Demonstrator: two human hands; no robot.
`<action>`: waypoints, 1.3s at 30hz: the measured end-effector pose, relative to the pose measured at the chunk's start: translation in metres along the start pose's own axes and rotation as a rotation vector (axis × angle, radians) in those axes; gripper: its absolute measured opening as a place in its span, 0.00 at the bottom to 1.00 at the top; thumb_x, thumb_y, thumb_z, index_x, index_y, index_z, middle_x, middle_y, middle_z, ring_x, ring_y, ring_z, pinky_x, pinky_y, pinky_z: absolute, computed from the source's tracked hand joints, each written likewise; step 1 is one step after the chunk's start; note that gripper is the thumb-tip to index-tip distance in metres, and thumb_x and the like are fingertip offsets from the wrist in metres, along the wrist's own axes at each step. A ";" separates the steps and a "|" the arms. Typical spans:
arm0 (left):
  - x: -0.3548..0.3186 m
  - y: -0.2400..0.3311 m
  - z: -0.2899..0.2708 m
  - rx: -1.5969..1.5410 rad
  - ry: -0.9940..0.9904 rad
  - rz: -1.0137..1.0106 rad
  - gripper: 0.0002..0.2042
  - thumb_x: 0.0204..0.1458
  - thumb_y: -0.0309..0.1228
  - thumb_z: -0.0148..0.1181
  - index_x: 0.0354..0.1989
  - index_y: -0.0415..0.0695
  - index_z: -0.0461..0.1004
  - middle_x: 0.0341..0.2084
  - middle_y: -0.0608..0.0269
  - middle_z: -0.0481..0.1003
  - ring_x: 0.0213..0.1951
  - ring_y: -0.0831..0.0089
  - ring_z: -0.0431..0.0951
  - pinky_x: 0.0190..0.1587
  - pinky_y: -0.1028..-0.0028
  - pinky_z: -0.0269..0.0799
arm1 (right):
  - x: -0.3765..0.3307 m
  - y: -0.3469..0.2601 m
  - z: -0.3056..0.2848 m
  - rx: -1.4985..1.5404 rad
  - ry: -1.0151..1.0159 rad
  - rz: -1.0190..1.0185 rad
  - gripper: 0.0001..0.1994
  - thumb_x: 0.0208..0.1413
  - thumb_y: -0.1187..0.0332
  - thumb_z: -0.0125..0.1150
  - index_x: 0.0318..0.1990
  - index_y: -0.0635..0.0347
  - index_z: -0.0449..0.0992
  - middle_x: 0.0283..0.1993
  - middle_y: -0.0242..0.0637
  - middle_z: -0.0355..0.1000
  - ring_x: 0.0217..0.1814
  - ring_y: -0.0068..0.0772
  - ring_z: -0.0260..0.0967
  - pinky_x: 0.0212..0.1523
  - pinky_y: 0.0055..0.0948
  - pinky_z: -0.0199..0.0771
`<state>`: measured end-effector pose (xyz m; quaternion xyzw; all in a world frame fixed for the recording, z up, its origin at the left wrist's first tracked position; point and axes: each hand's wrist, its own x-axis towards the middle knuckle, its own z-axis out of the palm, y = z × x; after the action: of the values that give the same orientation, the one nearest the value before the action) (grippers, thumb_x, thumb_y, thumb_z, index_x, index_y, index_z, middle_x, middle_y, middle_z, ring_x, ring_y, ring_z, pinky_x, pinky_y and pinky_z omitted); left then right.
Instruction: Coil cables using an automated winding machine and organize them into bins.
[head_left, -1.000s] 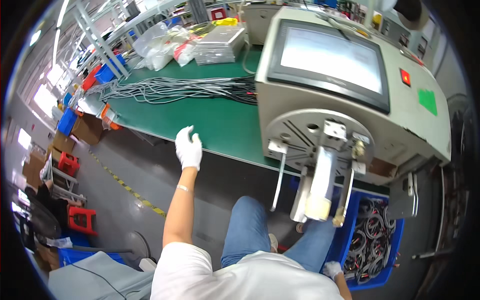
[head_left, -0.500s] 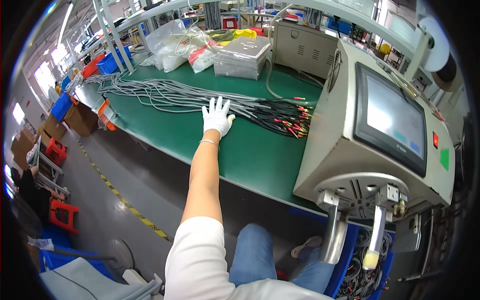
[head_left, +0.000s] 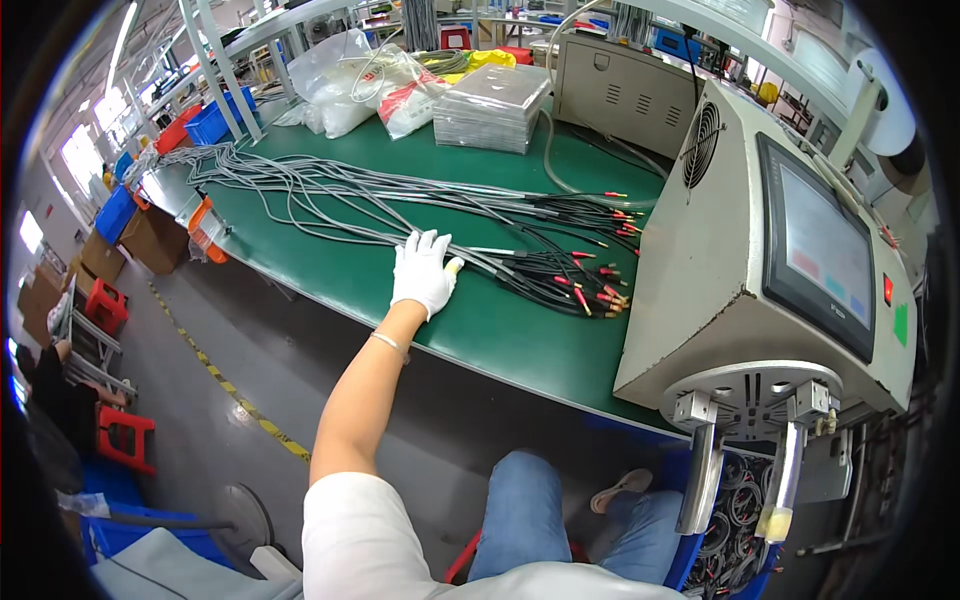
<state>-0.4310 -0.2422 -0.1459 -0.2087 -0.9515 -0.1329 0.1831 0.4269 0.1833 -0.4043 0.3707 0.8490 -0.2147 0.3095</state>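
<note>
My left hand (head_left: pixel 425 275), in a white glove, reaches over the green bench from below. Its fingers are bent over a group of grey cables (head_left: pixel 345 228) near the bench's front edge, with the thumb on the right side. To the right of the hand these cables run into black sleeved ends (head_left: pixel 540 285) with red and gold connector tips (head_left: pixel 600 295). A second group of grey cables (head_left: pixel 400 185) lies behind, apart from the held ones at the connector end. My right hand does not show.
A beige machine (head_left: pixel 690 270) with a screen and a round metal winding head (head_left: pixel 750 395) stands at the right. Below it is a blue bin (head_left: pixel 685 560) of coiled cables. Plastic bags (head_left: pixel 345 90) and a clear stacked package (head_left: pixel 490 110) sit at the back. An orange clamp (head_left: pixel 207 230) grips the left edge.
My left hand has moved nearer to the bench's front edge, its fingers now bent. A group of cables has come with it, split off from the rest of the bundle. The view has shifted slightly.
</note>
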 end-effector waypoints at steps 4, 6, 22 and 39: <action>-0.003 0.005 -0.011 0.115 0.100 -0.003 0.24 0.56 0.43 0.50 0.60 0.50 0.63 0.60 0.53 0.61 0.62 0.52 0.56 0.63 0.49 0.48 | 0.000 0.005 0.009 0.076 0.030 -0.006 0.08 0.57 0.59 0.47 0.34 0.48 0.70 0.32 0.34 0.70 0.34 0.36 0.66 0.32 0.34 0.67; 0.009 0.006 -0.011 0.115 0.177 0.103 0.24 0.56 0.43 0.50 0.60 0.50 0.63 0.60 0.53 0.61 0.63 0.52 0.56 0.63 0.49 0.48 | 0.005 0.018 0.019 0.123 0.051 -0.034 0.08 0.58 0.59 0.47 0.33 0.47 0.70 0.31 0.32 0.70 0.33 0.33 0.65 0.30 0.33 0.67; 0.081 0.019 0.028 -0.048 0.328 -0.033 0.22 0.55 0.46 0.46 0.16 0.44 0.76 0.19 0.53 0.75 0.25 0.54 0.74 0.34 0.58 0.69 | 0.053 -0.021 -0.041 0.001 -0.008 0.021 0.10 0.59 0.58 0.44 0.41 0.46 0.72 0.39 0.34 0.71 0.45 0.29 0.67 0.32 0.37 0.68; 0.079 0.010 0.024 -0.064 0.038 -0.228 0.12 0.47 0.44 0.55 0.34 0.57 0.81 0.39 0.59 0.75 0.51 0.61 0.69 0.64 0.52 0.44 | 0.067 -0.059 -0.097 0.113 0.044 0.017 0.12 0.59 0.58 0.46 0.44 0.49 0.71 0.41 0.36 0.71 0.47 0.31 0.67 0.36 0.36 0.68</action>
<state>-0.5004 -0.1976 -0.1341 -0.1024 -0.9607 -0.1870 0.1781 0.3108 0.2366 -0.3727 0.3996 0.8389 -0.2513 0.2710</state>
